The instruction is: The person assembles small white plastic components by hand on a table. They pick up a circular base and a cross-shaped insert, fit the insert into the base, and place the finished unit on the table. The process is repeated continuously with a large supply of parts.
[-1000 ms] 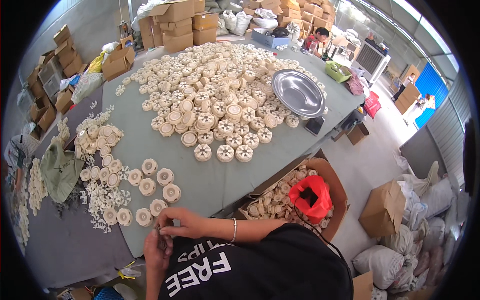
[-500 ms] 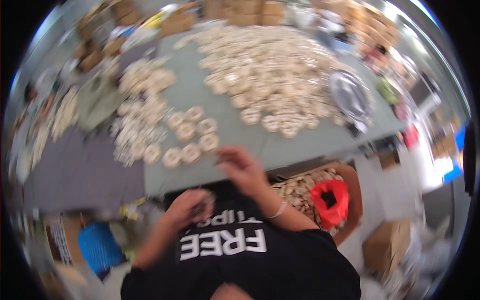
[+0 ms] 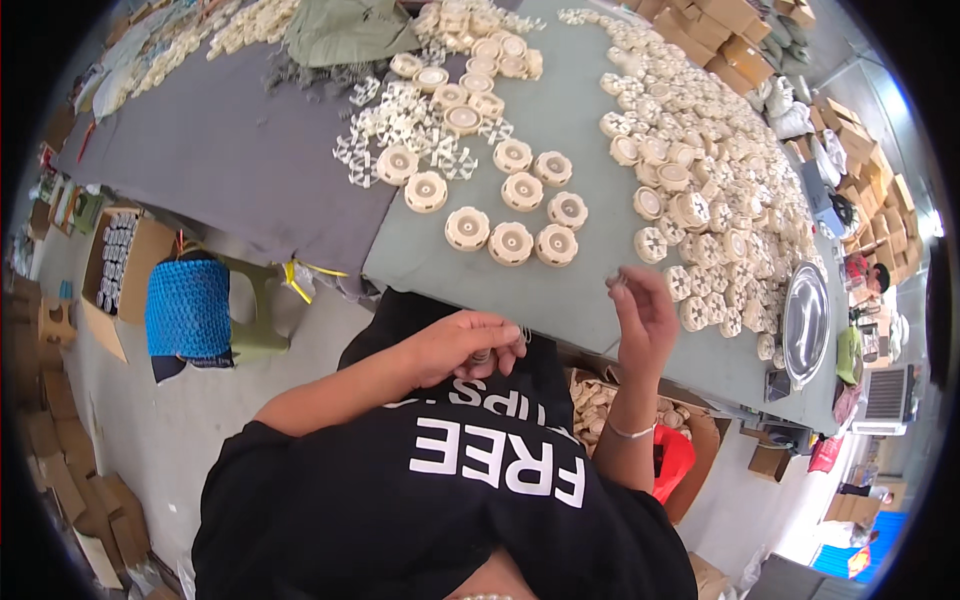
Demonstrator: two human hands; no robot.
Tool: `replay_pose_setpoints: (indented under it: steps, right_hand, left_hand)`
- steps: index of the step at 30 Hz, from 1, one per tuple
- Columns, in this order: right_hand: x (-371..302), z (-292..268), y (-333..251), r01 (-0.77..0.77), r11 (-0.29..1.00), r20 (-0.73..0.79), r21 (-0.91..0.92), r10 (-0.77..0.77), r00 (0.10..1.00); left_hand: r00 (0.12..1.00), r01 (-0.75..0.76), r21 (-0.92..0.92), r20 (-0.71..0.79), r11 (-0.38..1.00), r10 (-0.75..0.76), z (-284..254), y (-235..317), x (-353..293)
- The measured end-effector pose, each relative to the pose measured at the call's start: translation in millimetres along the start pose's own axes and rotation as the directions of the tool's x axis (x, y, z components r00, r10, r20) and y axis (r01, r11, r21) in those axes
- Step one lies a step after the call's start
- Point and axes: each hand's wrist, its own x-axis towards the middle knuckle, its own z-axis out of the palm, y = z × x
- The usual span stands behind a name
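Note:
In front of my black shirt, my left hand (image 3: 462,347) is curled closed around small shiny metal pieces (image 3: 523,336) that look like coils. Apart from it to the right, my right hand (image 3: 645,318) is raised over the table's near edge. Its thumb and fingertips pinch a small grey piece (image 3: 613,278), too small to name. Nearest on the table are several round cream plastic parts with notched rims (image 3: 511,243), lying in a loose group. Left of them is a pile of thin white clip-like pieces (image 3: 400,125).
A large heap of cream parts (image 3: 700,180) covers the table's right side, with a shiny metal tray (image 3: 806,322) beside it. Below the edge stands a carton (image 3: 705,455) of parts with a red bag (image 3: 673,462). A green stool (image 3: 255,310) and blue woven item (image 3: 188,308) stand left.
The view has swung, so the table's contents sit differently in it. My right hand has lifted away from the left and now pinches a small piece. The left stays closed near my shirt.

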Motion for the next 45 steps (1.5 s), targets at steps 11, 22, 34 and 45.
replay_pose_setpoints:
  steps: [11,22,34,45]
  right_hand:
    - [67,42,55,0.116,0.759,0.256,-0.64,0.069,0.964]
    - [54,68,29,0.103,0.957,0.486,-0.271,0.044,0.873]
    - [76,97,14,0.479,0.799,0.571,-0.365,-0.214,0.792]
    - [123,101,42,0.248,0.831,0.349,-0.498,-0.07,0.935]
  left_hand:
    - [0.995,0.029,-0.119,-0.086,0.992,-0.039,-35,13,22]
    - [0.995,0.052,-0.126,-0.083,0.991,-0.063,-48,20,36]
    - [0.993,-0.11,-0.521,-0.099,0.846,0.068,-57,34,37]
    - [0.985,-0.158,-0.19,-0.105,0.969,0.139,-67,72,43]
